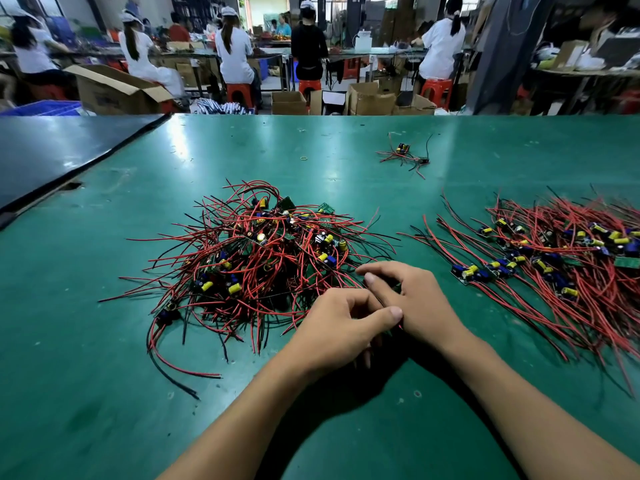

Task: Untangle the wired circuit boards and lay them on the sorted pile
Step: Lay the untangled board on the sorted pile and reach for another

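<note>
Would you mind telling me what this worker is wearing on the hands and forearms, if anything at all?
Nothing worn shows in the head view. The left hand and right hand are bare: no gloves or rings. The left forearm and right forearm are uncovered down to the frame's lower edge, with no sleeves, watch or wrist strap in sight. The visible fingernails are short and unpainted.

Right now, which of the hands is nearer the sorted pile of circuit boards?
Right. The right hand lies just left of the sorted pile; the left hand sits farther left, by the tangled pile.
</note>
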Demonstrator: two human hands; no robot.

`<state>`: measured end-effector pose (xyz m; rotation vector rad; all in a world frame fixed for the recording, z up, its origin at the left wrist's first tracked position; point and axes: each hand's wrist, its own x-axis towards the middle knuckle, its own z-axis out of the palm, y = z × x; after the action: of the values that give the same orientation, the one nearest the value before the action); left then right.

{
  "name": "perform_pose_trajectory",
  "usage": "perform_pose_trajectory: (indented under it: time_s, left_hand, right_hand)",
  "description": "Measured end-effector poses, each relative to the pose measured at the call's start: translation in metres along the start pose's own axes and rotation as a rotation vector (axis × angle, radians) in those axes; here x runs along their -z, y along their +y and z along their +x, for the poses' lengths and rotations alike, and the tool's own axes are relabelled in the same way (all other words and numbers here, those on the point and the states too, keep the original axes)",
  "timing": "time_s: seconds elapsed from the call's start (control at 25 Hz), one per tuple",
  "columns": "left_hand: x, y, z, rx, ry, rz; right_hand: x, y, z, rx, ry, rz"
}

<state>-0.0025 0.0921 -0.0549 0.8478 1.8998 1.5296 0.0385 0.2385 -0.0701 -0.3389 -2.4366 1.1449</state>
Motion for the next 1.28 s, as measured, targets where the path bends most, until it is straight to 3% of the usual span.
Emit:
perform_pose_trajectory:
  time_s: [0.16, 0.32, 0.4, 0.44, 0.52, 0.56, 0.72, 0.92, 1.0, 1.12, 1.28]
  left_hand:
    - [0.004, -0.001, -0.001, -0.094, 0.116, 0.073]
    - [0.005, 0.002, -0.005, -0.448, 0.637, 0.218]
    - [0.012, 0.002, -0.004, -0.419, 0.808, 0.288]
    - [0.018, 0.001, -0.003, -0.317, 0.846, 0.380]
    - [0.028, -0.005, 0.000, -0.091, 0.805, 0.593]
    - [0.031, -0.006, 0.001, -0.058, 0.771, 0.662]
    - [0.037, -0.011, 0.006, -0.116, 0.702, 0.767]
    - [0.044, -0.025, 0.016, -0.154, 0.569, 0.775]
    - [0.048, -0.027, 0.023, -0.159, 0.549, 0.753]
    - [0.052, -0.030, 0.030, -0.170, 0.529, 0.741]
    - [0.050, -0.033, 0.029, -0.206, 0.529, 0.746]
  right_hand:
    - [-0.004, -0.005, 0.001, 0.008, 0.189, 0.167]
    - [-0.007, -0.013, 0.010, 0.025, 0.193, 0.263]
    - [-0.018, -0.014, 0.018, 0.031, 0.119, 0.184]
    - [-0.024, -0.016, 0.022, 0.021, 0.066, 0.139]
    - [-0.036, -0.017, 0.033, 0.005, -0.030, -0.039]
    - [-0.038, -0.019, 0.039, 0.003, -0.075, -0.159]
    - [-0.037, -0.027, 0.053, 0.019, -0.167, -0.347]
    - [-0.038, -0.024, 0.054, -0.035, -0.001, -0.397]
    - [-0.036, -0.026, 0.059, -0.074, -0.020, -0.428]
    - [-0.033, -0.035, 0.067, -0.143, -0.069, -0.373]
    - [-0.013, -0.052, 0.073, -0.233, -0.175, -0.093]
